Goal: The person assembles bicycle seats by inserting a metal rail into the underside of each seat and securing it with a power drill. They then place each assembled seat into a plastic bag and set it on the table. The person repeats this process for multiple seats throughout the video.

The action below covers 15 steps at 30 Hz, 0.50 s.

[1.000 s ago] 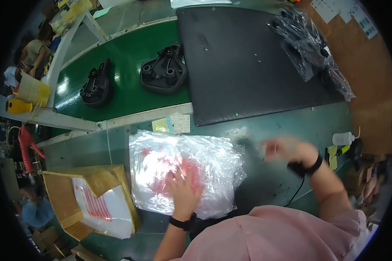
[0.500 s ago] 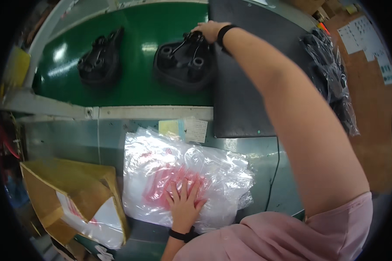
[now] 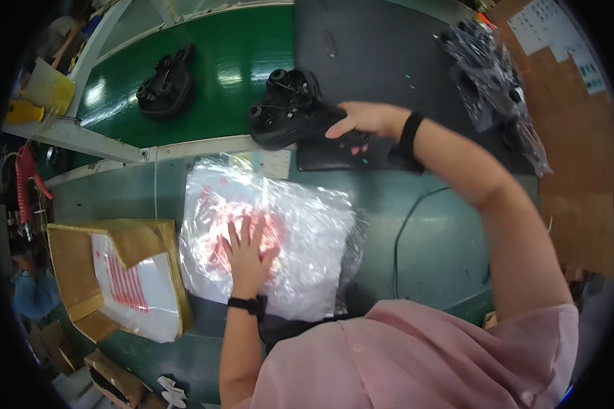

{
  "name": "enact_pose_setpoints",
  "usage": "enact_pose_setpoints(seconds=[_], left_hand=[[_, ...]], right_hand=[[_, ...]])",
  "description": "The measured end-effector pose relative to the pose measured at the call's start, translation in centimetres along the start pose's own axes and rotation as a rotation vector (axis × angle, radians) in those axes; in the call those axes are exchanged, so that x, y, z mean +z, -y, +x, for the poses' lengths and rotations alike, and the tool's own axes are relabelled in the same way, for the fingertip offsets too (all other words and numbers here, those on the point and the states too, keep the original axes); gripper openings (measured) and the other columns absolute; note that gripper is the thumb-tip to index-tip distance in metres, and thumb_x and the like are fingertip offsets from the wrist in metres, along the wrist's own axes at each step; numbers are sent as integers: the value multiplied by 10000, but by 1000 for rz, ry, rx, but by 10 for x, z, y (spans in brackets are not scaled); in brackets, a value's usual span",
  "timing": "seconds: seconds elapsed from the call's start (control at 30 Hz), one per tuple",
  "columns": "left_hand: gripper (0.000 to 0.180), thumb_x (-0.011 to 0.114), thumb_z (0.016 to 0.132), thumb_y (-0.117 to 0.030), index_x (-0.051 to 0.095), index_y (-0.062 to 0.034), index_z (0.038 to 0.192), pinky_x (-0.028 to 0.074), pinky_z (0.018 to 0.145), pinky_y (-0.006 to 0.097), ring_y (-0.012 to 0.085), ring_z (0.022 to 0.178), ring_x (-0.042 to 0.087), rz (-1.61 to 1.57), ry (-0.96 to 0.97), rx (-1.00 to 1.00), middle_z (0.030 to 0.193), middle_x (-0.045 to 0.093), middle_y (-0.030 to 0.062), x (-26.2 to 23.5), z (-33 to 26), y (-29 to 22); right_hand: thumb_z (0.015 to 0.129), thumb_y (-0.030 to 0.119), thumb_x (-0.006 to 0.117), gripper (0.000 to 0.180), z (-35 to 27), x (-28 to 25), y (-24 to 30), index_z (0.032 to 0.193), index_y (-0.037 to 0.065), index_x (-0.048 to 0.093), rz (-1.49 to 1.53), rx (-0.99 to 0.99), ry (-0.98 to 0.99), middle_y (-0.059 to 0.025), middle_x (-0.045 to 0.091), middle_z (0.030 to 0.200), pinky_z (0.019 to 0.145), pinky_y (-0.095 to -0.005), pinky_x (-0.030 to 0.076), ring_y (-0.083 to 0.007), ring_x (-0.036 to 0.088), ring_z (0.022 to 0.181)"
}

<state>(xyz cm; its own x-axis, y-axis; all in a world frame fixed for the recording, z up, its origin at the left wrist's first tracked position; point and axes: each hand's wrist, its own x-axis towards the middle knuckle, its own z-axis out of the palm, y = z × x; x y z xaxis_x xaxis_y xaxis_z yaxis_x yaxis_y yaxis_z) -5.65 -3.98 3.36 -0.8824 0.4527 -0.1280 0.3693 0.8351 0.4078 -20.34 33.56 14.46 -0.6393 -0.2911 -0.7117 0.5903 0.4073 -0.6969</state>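
A black bicycle saddle (image 3: pixel 280 126) is in my right hand (image 3: pixel 367 123), which grips it by the narrow nose. Its underside faces me, with the round springs and rails showing, and it is tilted over the edge between the green surface and the dark mat. My left hand (image 3: pixel 249 259) lies flat with fingers spread on a pile of clear plastic bags (image 3: pixel 307 252) with red print. A second black saddle (image 3: pixel 167 85) rests underside up on the green surface (image 3: pixel 218 75), farther left, with no hand touching it.
An opened cardboard box (image 3: pixel 75 273) with more printed bags stands left of the pile. At the far right lie plastic-wrapped black items (image 3: pixel 491 82) on the dark mat (image 3: pixel 368 54). A cable (image 3: pixel 399 238) curves across the bench. A red-handled tool (image 3: pixel 26 180) hangs at far left.
My right hand has brought the saddle off the green surface, toward me and turned it so its nose points right. My left hand stays flat on the bags. The view has shifted.
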Motion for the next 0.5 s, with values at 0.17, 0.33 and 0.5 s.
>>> enact_pose_setpoints(seconds=[0.17, 0.33, 0.5], left_hand=[[531, 608, 871, -229, 459, -21, 1337, 275, 1072, 467, 397, 1262, 394, -434, -181, -33, 1320, 480, 218, -32, -19, -32], [609, 662, 838, -222, 405, -8, 1347, 334, 1009, 460, 371, 1171, 455, -331, -109, 21, 1266, 509, 214, 1, -94, -131], [739, 700, 801, -322, 340, -36, 1380, 404, 930, 453, 382, 1093, 517, -14, -131, 101, 1199, 544, 243, 58, -94, -127]], right_hand=[[800, 386, 712, 553, -94, 98, -91, 1111, -17, 497, 555, -194, -94, -107, 633, 780, 388, -251, 488, -164, 626, 516], [845, 376, 677, 484, -179, 175, -164, 1093, -4, 507, 807, -212, -269, -127, 642, 823, 428, -261, 518, -185, 645, 558], [841, 344, 690, 470, -196, 230, -223, 1124, 24, 494, 913, -177, -549, -130, 627, 858, 505, -296, 546, -215, 654, 632]])
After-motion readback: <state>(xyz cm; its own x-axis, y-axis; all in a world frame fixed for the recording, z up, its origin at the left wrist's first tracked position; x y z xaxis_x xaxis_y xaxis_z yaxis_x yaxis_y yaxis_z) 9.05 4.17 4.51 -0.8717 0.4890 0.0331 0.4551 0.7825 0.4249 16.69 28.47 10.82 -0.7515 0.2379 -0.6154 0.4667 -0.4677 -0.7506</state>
